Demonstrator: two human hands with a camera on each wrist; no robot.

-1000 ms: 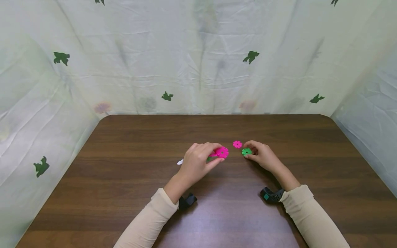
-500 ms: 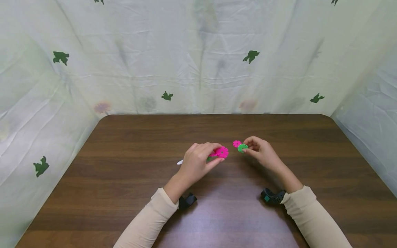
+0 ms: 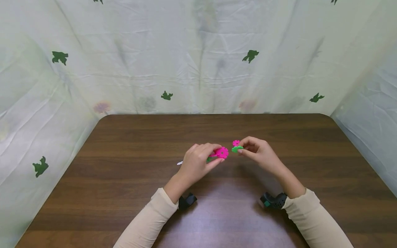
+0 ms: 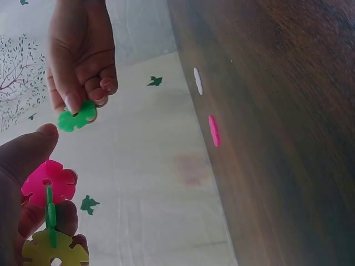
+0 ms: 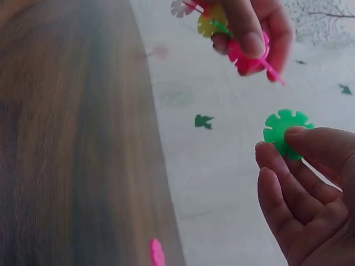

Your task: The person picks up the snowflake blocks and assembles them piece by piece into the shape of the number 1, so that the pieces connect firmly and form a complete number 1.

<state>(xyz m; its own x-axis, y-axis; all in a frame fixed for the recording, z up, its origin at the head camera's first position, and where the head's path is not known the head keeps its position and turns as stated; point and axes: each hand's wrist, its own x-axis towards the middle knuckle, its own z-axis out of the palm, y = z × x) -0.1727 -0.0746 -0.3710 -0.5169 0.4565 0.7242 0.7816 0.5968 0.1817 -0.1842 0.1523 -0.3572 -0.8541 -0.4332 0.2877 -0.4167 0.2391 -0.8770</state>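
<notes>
My left hand (image 3: 198, 162) holds a chain of slotted flower discs. At its near end is a pink disc (image 3: 222, 152), joined to another pink one (image 5: 273, 72); behind them come a green disc (image 4: 50, 216), a yellow disc (image 4: 54, 249) and, at the far end, a white disc (image 5: 180, 8). My right hand (image 3: 258, 151) pinches a loose green disc (image 5: 285, 133) between thumb and fingers, a short gap away from the chain's pink end. In the head view this green disc appears tilted nearly edge-on.
On the brown wooden table (image 3: 130, 165) lie a loose pink disc (image 3: 236, 142), just behind the right fingertips, and a white disc (image 4: 198, 81), which the head view does not show. A pale cloth (image 3: 198, 62) with green bird shapes hangs behind the table.
My right hand has moved left, carrying the green disc nearer the chain, and the disc has turned from face-on to nearly edge-on. The left hand stays almost still.
</notes>
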